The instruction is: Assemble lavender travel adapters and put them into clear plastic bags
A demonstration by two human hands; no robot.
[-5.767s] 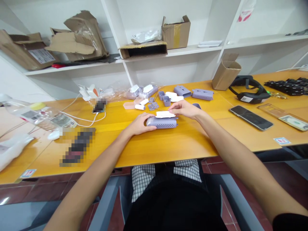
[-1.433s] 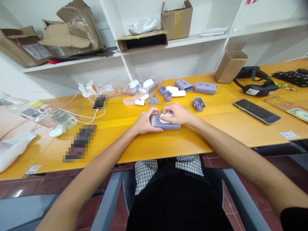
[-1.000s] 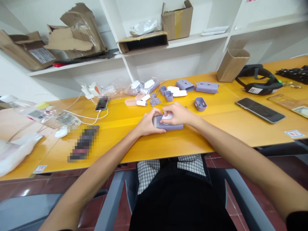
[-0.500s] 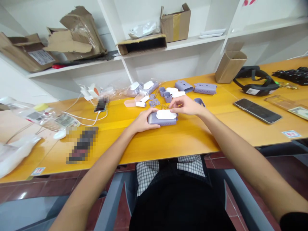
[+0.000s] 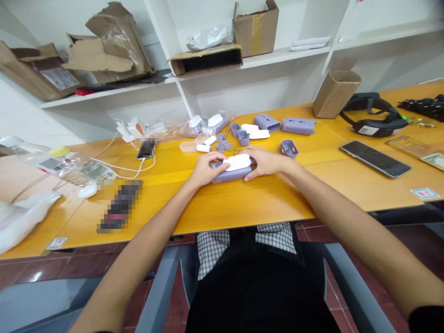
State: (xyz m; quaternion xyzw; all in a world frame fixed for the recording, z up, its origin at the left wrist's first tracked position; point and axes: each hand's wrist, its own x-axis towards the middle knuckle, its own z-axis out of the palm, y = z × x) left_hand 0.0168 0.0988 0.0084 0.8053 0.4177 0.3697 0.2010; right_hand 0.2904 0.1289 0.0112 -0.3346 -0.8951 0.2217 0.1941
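Note:
A purple plastic housing [image 5: 233, 175] with small holes along its side lies near the middle of the table. On its top sits a white oval cover [image 5: 237, 162]. My left hand [image 5: 207, 170] grips the housing's left end, its thumb on the white cover. My right hand [image 5: 262, 163] is wrapped round the right end, thumb at the front side and fingers behind. Just beyond lie metal springs [image 5: 236, 151], partly hidden by the hands, and small flat purple pieces [image 5: 222, 146]. White cylinders [image 5: 204, 148] rest to the left of these.
Behind are purple housings [image 5: 298, 126], small purple cups [image 5: 243, 138] and white covers [image 5: 259, 133]. A purple end cap [image 5: 289, 149] sits right of my right hand. Farther right are a phone [image 5: 375, 159] and a black headset [image 5: 373, 115]. A plastic bottle [image 5: 58, 162] and cables are left.
My right hand has moved from above the white cover down to the housing's right end. My left thumb has shifted onto the cover. The housing is tilted slightly.

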